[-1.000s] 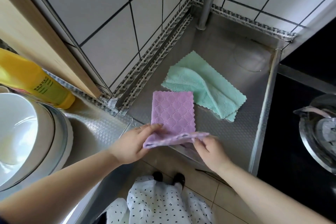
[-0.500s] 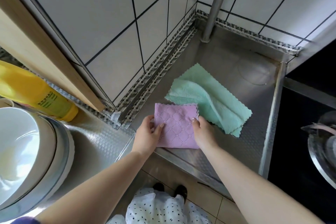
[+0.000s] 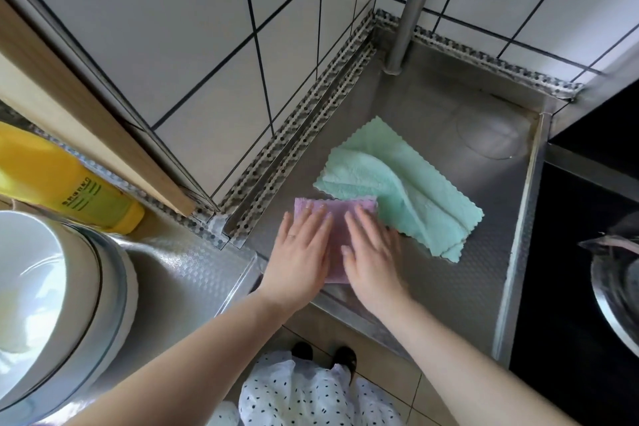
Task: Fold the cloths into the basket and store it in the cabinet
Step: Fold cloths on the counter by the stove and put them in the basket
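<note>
Both hands lie flat, fingers straight and together, on the folded purple cloth (image 3: 337,218) at the near edge of the steel worktop (image 3: 449,287). The left hand (image 3: 302,249) covers the cloth's left part and the right hand (image 3: 371,252) its right part; neither grip is curled round anything, the palms only press down. The purple cloth's far right corner touches the green cloth (image 3: 401,190), which lies rumpled and unfolded just beyond it, toward the right. On the left, a yellow bottle (image 3: 69,183) lies on its side beside a stack of white bowls (image 3: 52,304). A metal pole (image 3: 411,7) stands in the far tiled corner. A pot lid (image 3: 615,273) shows at the right edge.
</note>
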